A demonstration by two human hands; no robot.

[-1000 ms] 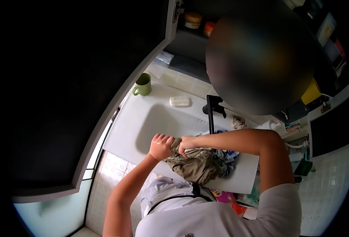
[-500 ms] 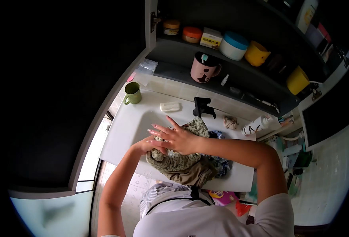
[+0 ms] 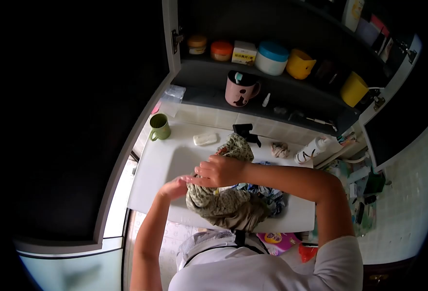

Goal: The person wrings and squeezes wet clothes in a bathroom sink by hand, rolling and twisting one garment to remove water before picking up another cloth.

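A wet-looking, patterned grey-green garment (image 3: 228,206) lies bunched in the white washbasin (image 3: 148,167), its upper part rising toward the black faucet (image 3: 243,130). My right hand (image 3: 218,170) is closed over a fold of it, with curled fingers. Just left of that, my left hand (image 3: 175,187) grips the garment's left edge, and its fingertips are partly hidden behind the right hand and cloth. Brownish fabric hangs at the front of the bundle. Beside it on the right lies a blue patterned cloth (image 3: 274,199), partly covered by my right forearm.
A green mug (image 3: 160,128) and a white soap bar (image 3: 205,139) stand on the basin's back rim. To the right are a small crumpled cloth (image 3: 279,150) and a white bottle (image 3: 312,150). Above, an open cabinet shelf holds a pink mug (image 3: 239,92) and several jars.
My right hand has gone from spread fingers to curled ones on the garment. The cloth has been bunched up further, and part now rises nearer the faucet. The view has shifted slightly.
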